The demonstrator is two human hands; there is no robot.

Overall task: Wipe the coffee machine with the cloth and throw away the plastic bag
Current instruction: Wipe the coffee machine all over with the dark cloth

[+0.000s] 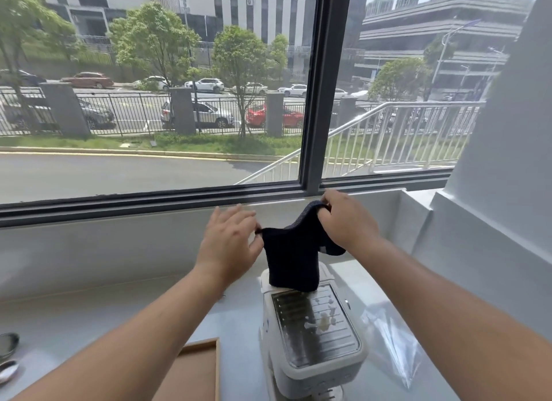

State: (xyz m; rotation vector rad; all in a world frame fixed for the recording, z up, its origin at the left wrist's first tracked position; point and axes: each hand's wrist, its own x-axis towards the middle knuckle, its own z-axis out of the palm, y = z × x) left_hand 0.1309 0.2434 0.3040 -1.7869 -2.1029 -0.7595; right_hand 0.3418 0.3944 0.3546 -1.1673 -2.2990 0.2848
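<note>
Dark navy fabric cloth (291, 257) is hanging over the white coffee machine (310, 341). Left hand (230, 245) is pinching one corner, right hand (346, 221) is gripping the other

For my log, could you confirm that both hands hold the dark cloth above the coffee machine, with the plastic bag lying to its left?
Not quite: the head view shows the plastic bag lying to the right of the coffee machine, not its left. The left hand and right hand do hold the dark cloth above it.
</note>
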